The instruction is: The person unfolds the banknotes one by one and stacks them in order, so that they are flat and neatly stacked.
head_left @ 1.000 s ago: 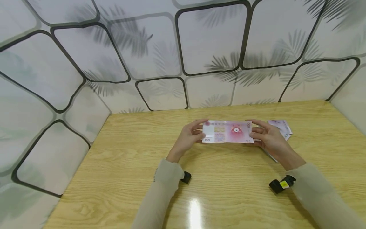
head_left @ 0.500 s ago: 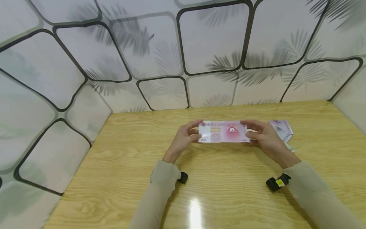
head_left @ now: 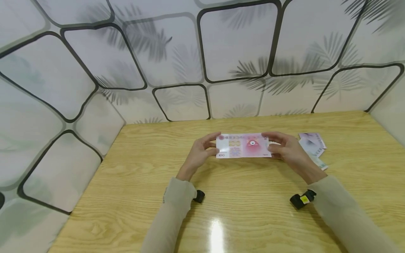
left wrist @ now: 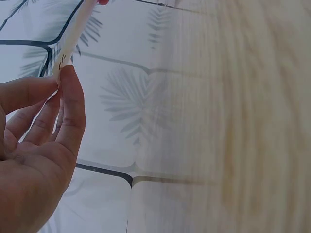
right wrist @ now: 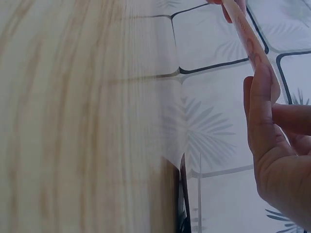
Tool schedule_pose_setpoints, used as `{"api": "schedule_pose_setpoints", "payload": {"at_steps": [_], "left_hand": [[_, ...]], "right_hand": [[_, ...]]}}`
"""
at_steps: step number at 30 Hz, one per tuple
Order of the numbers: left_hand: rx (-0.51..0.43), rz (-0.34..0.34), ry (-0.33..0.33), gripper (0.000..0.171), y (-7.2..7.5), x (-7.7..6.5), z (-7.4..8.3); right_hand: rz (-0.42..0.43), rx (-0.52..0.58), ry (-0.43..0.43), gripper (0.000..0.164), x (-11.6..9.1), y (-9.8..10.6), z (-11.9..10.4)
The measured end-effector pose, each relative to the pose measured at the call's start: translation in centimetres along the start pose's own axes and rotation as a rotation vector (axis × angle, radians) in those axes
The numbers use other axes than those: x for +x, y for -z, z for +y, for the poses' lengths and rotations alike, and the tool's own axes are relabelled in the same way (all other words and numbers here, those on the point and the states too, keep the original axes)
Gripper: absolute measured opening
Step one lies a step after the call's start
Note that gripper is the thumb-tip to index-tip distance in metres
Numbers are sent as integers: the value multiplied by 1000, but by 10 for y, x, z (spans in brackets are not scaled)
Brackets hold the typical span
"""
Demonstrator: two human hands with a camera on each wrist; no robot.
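A banknote (head_left: 242, 145) is stretching between left hand (head_left: 200, 151) and right hand (head_left: 290, 151) above the table (head_left: 142, 168), toward its far edge, while other banknotes (head_left: 313, 145) are lying nearer the far right corner and a wall (head_left: 235, 42) is standing behind.

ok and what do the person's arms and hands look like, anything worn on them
The left hand and right hand are ungloved. The left sleeve and right sleeve are long and pale beige, the left with small dark marks near its cuff. A small black device sits at the left cuff; the right cuff's black device bears a yellow patch.
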State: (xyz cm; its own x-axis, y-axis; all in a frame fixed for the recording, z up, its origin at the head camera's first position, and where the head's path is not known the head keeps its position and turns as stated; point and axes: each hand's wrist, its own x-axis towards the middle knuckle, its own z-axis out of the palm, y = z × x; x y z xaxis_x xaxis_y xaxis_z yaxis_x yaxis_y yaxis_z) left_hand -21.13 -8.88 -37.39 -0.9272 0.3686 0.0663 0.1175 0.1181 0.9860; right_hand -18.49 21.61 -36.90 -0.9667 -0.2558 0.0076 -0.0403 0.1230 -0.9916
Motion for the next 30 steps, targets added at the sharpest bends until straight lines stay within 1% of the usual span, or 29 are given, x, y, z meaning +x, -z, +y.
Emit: {"api": "schedule_pose_setpoints", "payload": {"at_steps": [7, 11, 20, 26, 30], "left_hand": [[6, 18, 8, 58, 4, -3, 0], [-4, 36, 22, 62, 5, -3, 0], [5, 44, 25, 63, 11, -2, -4], [22, 49, 52, 63, 16, -1, -4], [42, 54, 91, 63, 19, -1, -3]], "right_hand": [[-14, 6, 0, 53, 4, -4, 1], [-20, 37, -17, 56, 6, -6, 0], [-33, 65, -25, 59, 11, -10, 0], [-46, 53, -43, 60, 17, -14, -1], [-45, 29, -49, 60, 22, -16, -1]]}}
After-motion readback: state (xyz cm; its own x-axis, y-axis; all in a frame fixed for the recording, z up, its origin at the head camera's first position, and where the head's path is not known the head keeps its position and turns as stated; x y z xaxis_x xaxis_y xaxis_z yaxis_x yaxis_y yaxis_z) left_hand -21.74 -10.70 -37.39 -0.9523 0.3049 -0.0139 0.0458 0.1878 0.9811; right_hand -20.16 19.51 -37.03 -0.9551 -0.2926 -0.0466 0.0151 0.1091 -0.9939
